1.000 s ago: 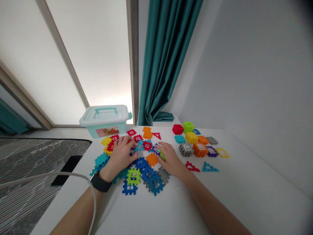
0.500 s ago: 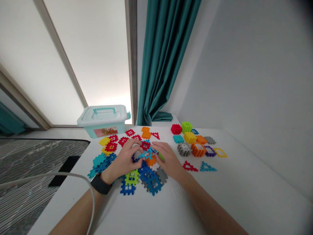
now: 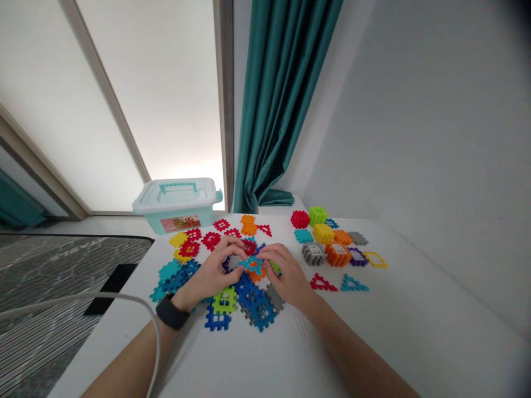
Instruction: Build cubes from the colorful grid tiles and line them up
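Left hand (image 3: 211,273) and right hand (image 3: 286,273) — fingers curled — pinch one teal piece (image 3: 251,263) between them.

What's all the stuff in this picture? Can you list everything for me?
table: one, white, under everything
storage box: one, pale turquoise, lid on, table's back left
curtain: one, teal, behind the table
flat pieces: many, mixed colours, spread around the hands
chunky blocks: several, red, green, yellow, orange, grey, purple, back right
loose triangles: two, red and blue, right of the right hand
cable: one, white, lower left
watch: one, black, left wrist
blue piece: one, pinched between both hands
left hand: fingertips on the blue piece
right hand: fingertips on the blue piece
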The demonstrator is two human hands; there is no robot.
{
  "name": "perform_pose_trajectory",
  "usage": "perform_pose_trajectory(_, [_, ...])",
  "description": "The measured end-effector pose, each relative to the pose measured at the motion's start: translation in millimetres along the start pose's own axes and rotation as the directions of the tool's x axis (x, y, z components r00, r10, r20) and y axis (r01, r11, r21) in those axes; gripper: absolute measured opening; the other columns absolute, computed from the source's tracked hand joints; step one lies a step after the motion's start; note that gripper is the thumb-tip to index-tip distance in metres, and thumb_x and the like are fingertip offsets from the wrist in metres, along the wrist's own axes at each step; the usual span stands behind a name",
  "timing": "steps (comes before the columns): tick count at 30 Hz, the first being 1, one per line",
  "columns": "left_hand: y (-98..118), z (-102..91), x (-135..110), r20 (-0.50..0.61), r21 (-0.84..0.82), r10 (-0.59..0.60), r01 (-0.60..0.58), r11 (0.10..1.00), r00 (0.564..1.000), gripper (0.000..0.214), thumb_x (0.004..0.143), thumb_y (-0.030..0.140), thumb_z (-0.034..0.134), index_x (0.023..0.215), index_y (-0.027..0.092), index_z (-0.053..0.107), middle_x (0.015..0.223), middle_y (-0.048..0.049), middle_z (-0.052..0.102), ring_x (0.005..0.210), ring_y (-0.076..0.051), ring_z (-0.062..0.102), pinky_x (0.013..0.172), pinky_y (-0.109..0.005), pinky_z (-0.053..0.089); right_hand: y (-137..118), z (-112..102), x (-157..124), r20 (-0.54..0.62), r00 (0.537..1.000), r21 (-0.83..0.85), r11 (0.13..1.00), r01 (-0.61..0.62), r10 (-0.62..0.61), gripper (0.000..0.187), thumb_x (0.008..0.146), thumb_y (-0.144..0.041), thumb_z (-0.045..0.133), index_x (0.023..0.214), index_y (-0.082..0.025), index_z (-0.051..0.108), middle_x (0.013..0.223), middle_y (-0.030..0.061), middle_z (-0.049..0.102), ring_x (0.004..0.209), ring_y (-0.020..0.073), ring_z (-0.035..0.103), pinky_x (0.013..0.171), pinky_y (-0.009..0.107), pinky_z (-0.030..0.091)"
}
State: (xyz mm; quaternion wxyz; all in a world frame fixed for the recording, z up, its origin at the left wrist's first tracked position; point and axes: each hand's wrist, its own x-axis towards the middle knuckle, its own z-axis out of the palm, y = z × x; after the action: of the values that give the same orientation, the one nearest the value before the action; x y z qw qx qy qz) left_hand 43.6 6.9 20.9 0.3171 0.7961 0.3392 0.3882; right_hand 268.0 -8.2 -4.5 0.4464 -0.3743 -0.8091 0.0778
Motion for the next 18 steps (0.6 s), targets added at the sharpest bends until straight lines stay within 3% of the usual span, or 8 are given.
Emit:
perform_pose_trajectory(5, [-3.8, -2.7, -0.6, 0.036, -0.019, 0.005, -0.005, 1.0, 0.999, 0.01, 0.089, 0.022, 0.06, 0.098, 0.022, 0.066, 0.121, -0.0098, 0.057, 0.123, -0.023, 0.055, 0.11, -0.04, 0.045, 3.6, 0.4, -1.1, -0.004, 1.0, 0.0, 1.0, 0.009, -0.009, 0.023, 0.095, -0.017, 0.05, 0.112, -0.025, 0.064, 0.116, 0.0091, 0.069, 0.111, 0.0229, 0.063, 0.098, 0.043, 0.052])
perform_pose_trajectory(10, [-3.8, -7.1, 0.2, 0.087, 0.015, -0.043, 0.042, 0.999, 0.995, 0.016, 0.091, 0.021, 0.06, 0.103, 0.024, 0.07, 0.124, -0.0095, 0.06, 0.124, -0.024, 0.057, 0.107, -0.041, 0.047, 8.9, -0.6, -1.3, 0.002, 0.999, -0.036, 0.999, 0.033, -0.033, 0.022, 0.096, -0.018, 0.05, 0.11, -0.026, 0.066, 0.108, 0.0073, 0.073, 0.105, 0.0234, 0.067, 0.096, 0.044, 0.053])
perform_pose_trajectory(18, [-10.5, -6.4, 2.7, -0.064, 0.012, 0.024, -0.023, 1.0, 0.998, 0.012, 0.094, 0.026, 0.061, 0.096, 0.023, 0.073, 0.109, -0.0069, 0.064, 0.106, -0.021, 0.061, 0.1, -0.038, 0.049, 7.3, -0.6, -0.6, -0.074, 0.996, -0.055, 0.997, 0.045, -0.049, 0.019, 0.098, -0.02, 0.05, 0.103, -0.025, 0.067, 0.1, 0.0059, 0.074, 0.098, 0.0222, 0.068, 0.09, 0.042, 0.054])
